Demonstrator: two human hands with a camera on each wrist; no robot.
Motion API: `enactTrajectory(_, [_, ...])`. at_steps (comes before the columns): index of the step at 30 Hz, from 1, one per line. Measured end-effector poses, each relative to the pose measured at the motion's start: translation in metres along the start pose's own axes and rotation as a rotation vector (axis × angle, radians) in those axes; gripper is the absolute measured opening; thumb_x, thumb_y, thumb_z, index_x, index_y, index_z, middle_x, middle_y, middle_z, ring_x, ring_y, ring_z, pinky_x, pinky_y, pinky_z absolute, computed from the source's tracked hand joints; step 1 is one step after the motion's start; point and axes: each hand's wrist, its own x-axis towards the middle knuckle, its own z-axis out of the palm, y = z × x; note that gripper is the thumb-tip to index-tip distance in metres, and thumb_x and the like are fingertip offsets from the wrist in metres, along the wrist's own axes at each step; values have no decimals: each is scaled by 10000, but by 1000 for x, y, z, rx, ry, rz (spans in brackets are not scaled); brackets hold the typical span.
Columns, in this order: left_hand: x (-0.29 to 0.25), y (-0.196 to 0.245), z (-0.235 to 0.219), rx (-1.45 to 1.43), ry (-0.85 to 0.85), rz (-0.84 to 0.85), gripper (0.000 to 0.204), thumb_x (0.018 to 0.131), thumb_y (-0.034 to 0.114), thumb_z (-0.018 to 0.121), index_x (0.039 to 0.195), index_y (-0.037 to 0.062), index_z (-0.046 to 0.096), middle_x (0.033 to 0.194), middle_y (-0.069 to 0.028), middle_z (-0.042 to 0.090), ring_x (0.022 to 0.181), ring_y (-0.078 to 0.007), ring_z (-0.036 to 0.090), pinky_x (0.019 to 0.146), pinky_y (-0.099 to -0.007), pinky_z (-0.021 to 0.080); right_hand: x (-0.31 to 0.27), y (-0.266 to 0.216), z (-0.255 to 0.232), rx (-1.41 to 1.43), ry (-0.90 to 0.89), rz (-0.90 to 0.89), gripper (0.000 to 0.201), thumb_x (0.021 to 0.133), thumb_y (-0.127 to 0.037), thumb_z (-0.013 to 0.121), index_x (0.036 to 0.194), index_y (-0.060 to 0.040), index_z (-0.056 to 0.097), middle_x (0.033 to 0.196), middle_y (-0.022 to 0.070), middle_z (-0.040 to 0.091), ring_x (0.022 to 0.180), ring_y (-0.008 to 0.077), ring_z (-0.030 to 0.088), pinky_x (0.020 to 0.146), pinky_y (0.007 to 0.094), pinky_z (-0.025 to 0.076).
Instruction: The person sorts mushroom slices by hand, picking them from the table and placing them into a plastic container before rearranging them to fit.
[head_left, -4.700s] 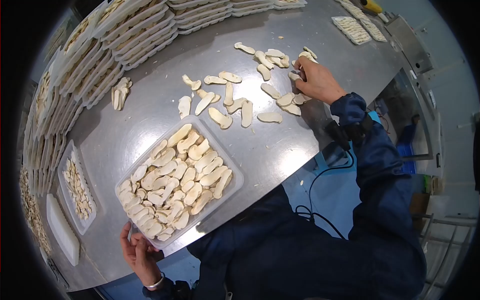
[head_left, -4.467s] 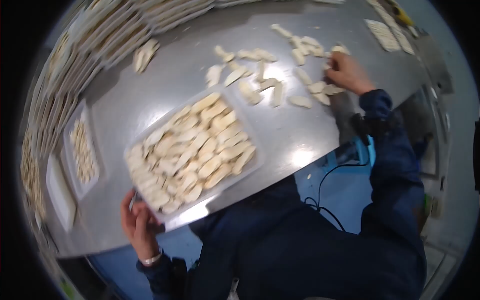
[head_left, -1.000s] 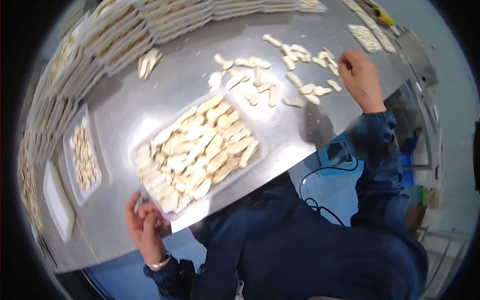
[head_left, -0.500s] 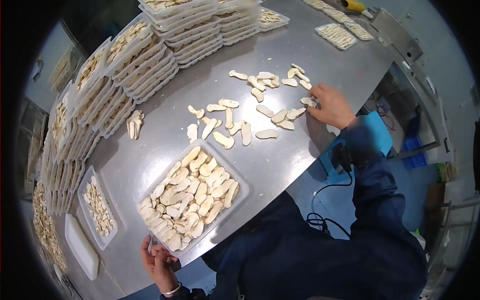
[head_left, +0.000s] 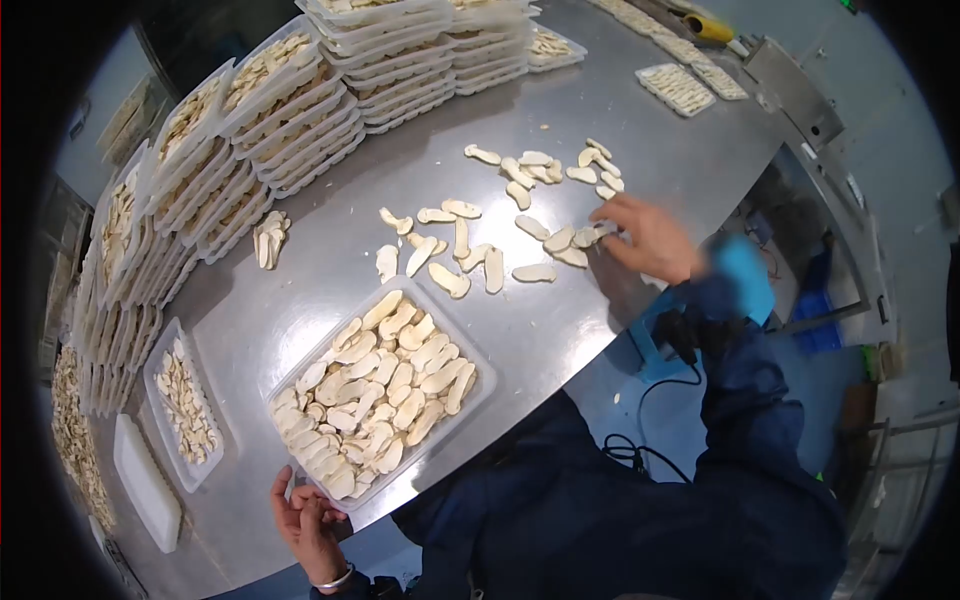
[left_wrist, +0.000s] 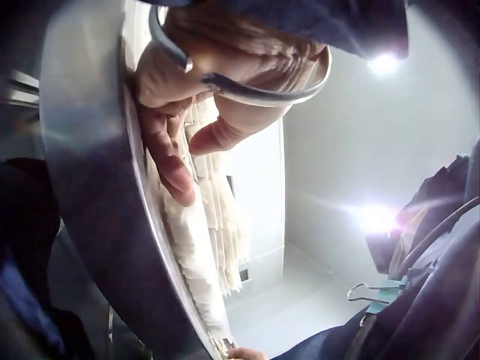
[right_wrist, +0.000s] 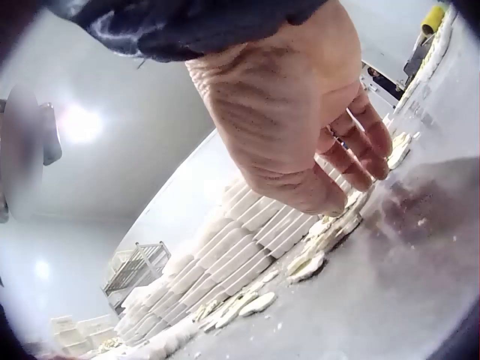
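Observation:
A clear plastic tray [head_left: 482, 362], filled with sliced mushrooms [head_left: 375, 385], stands by the steel table's near edge. My left hand [head_left: 308, 525] rests at its lower left corner with loosely bent fingers; the left wrist view shows the fingertips [left_wrist: 178, 184] against the tray's side. To the upper right, my right hand [head_left: 648, 238] pinches a pale mushroom slice at its fingertips, beside a small cluster of slices [head_left: 560, 240]. That slice is mostly hidden by the fingers. Seen from the right wrist, the thumb [right_wrist: 326, 199] is low over several slices [right_wrist: 315, 247].
More loose slices [head_left: 460, 238] lie above the tray, and a small bunch [head_left: 270, 240] sits farther left. High stacks of filled trays [head_left: 290, 110] line the back. A smaller filled tray [head_left: 185, 410] and a white slab-like tray [head_left: 148, 485] stand at left. Flat packs [head_left: 675, 90] lie far right.
My right hand first lifted away from the far slices, then came down on a single slice and drew it left toward the cluster. The left hand has stayed at the tray corner.

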Motion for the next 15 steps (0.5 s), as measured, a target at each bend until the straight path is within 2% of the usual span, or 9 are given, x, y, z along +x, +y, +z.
enactTrajectory(4, [-2,2,6,8,42,-3,505,866,56,527,1339,-29,371,818,-53,568,558,-72,507,504,-178,445,-6,5,18,-65,29,1,192,787,-73,577,975,-36,594,958,182,566,887,390,573,727,445,470])
enactTrajectory(8, [-1,1,5,-11,51,15,488,853,40,527,1314,-29,384,785,-57,572,542,-87,527,483,-186,459,-9,5,25,-103,95,-20,109,805,-73,579,900,-23,596,894,171,562,814,378,576,693,459,467])
enactTrajectory(11, [-1,1,5,-43,52,11,471,861,47,535,1302,-29,389,773,-62,576,546,-100,545,479,-199,481,-9,4,23,-89,143,44,90,813,-87,568,838,-10,607,823,166,566,800,374,581,701,458,479])
enactTrajectory(14, [-4,-2,-6,-73,-47,4,511,901,108,622,1352,7,404,923,-95,609,596,-89,511,510,-209,444,-3,12,23,-45,187,107,103,822,-96,573,851,-6,616,836,164,587,792,376,589,693,458,481])
enactTrajectory(15, [-4,-2,-6,-76,-45,5,500,896,84,600,1351,11,406,919,-94,613,588,-92,517,498,-209,439,0,12,22,-44,182,127,107,823,-97,574,859,-7,619,848,166,593,805,378,590,699,458,480])
